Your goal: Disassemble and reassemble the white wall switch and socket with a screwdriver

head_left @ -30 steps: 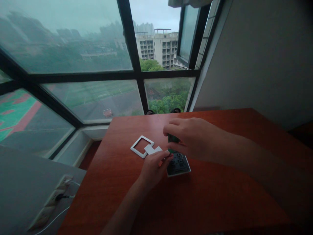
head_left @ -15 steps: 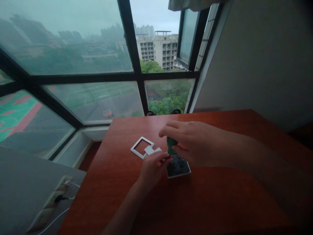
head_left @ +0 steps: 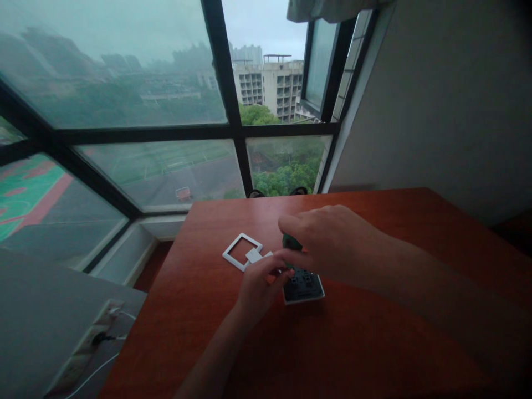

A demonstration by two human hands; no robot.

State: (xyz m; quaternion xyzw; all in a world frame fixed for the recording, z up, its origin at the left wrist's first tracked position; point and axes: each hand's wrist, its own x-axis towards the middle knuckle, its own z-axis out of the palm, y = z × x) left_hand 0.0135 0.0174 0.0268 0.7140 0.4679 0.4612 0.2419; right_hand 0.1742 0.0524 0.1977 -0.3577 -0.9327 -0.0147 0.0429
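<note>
My right hand [head_left: 322,238] is closed round the green handle of a screwdriver [head_left: 291,242], held roughly upright; its tip is hidden behind fingers. Below it on the table lies a square wall switch or socket panel [head_left: 305,288], its dark back facing up and a white rim along the edge. My left hand [head_left: 264,282] has thumb and fingers pinched together at the panel's left corner, close under the screwdriver. What those fingertips hold, if anything, is hidden. Left of them lies a white square frame [head_left: 233,244], with small white flat pieces [head_left: 254,255] overlapping its right corner.
The reddish-brown wooden table [head_left: 374,343] reaches to large dark-framed windows [head_left: 235,131] at the back. A grey wall [head_left: 436,100] stands on the right. At lower left, a power strip or sockets [head_left: 89,338] with plugged-in cables sit below the table edge.
My right hand's fingers have gone from spread around the green handle to closed on it, and its wrist has turned. My left hand stays almost in place. Panel and frame have not moved.
</note>
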